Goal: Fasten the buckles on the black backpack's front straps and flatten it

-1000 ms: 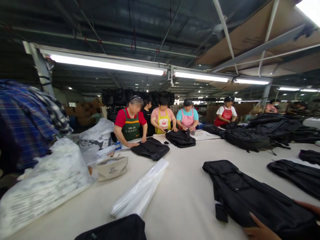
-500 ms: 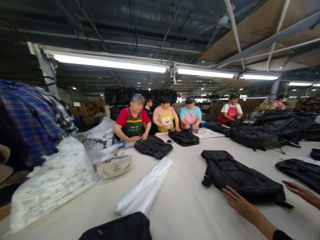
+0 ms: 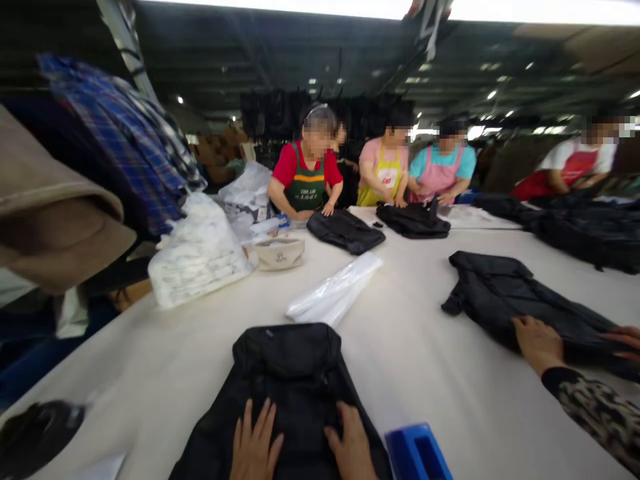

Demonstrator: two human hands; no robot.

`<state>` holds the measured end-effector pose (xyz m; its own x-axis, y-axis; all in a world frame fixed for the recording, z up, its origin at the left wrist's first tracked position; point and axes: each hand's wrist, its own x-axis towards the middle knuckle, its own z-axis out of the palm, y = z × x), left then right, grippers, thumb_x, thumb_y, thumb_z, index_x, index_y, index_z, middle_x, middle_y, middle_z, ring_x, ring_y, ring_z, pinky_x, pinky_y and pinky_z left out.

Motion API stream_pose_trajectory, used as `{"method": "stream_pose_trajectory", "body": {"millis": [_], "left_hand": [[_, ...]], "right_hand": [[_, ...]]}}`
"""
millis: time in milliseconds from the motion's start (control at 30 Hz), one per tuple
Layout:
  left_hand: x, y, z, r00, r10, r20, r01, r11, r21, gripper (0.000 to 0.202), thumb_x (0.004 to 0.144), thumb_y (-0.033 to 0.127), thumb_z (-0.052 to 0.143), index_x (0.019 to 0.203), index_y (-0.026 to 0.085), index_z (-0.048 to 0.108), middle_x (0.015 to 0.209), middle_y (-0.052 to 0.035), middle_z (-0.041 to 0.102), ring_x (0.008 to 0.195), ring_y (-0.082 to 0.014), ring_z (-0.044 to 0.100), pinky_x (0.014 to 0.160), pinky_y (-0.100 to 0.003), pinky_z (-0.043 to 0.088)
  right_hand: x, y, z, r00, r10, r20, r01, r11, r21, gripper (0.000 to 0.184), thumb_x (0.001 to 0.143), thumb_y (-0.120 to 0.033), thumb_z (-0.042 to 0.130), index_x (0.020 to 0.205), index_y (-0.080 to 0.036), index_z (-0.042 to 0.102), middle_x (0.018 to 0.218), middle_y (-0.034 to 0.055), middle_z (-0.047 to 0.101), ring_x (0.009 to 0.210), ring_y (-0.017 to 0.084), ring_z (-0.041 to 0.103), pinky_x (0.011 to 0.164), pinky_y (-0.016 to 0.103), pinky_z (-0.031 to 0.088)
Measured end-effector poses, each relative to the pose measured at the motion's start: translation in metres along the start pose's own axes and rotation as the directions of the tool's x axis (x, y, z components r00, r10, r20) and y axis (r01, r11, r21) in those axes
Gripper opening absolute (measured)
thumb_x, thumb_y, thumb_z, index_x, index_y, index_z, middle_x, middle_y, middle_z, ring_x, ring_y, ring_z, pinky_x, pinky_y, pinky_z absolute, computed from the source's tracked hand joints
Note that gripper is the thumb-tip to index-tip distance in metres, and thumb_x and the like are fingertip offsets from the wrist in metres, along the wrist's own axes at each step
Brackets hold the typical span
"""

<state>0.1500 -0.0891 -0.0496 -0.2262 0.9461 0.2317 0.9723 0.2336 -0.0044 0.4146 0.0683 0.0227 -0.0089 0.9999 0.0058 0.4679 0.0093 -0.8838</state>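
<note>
A black backpack (image 3: 287, 353) lies flat on the table directly in front of me, its top pointing away. On its left half rests my left hand (image 3: 254, 443), palm down with the fingers spread. Near the backpack's right side lies my right hand (image 3: 353, 443), its thumb apart from slightly bent fingers, holding nothing. Just right of the backpack stands a blue plastic holder (image 3: 419, 452). Beyond its top lies a bundle of clear plastic bags (image 3: 335, 290).
At the right, a co-worker's hands (image 3: 540, 343) touch another black backpack (image 3: 500, 287). Across the pale table (image 3: 425, 360), several people in aprons handle black bags. A beige fabric basket (image 3: 280, 255) and a filled white plastic sack (image 3: 197, 260) stand at the left.
My view has tilted down and turned left. Both my hands now show on the near backpack, which appears more fully. The co-worker's hands at the right have shifted along their backpack.
</note>
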Motion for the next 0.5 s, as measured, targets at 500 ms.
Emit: {"method": "stream_pose_trajectory", "body": {"millis": [500], "left_hand": [[0.057,0.086,0.002,0.837,-0.264,0.48,0.534,0.196,-0.823,0.033,0.066,0.021,0.051,0.096,0.012,0.06,0.093,-0.012,0.067,0.083,-0.021,0.062,0.079,-0.034,0.05]], "right_hand": [[-0.057,0.034,0.106,0.907,0.282,0.314,-0.335,0.933,0.13,0.031,0.055,-0.017,0.056,0.085,-0.015,0.059,0.072,0.0021,0.056,0.061,0.015,0.053,0.062,0.03,0.047]]}}
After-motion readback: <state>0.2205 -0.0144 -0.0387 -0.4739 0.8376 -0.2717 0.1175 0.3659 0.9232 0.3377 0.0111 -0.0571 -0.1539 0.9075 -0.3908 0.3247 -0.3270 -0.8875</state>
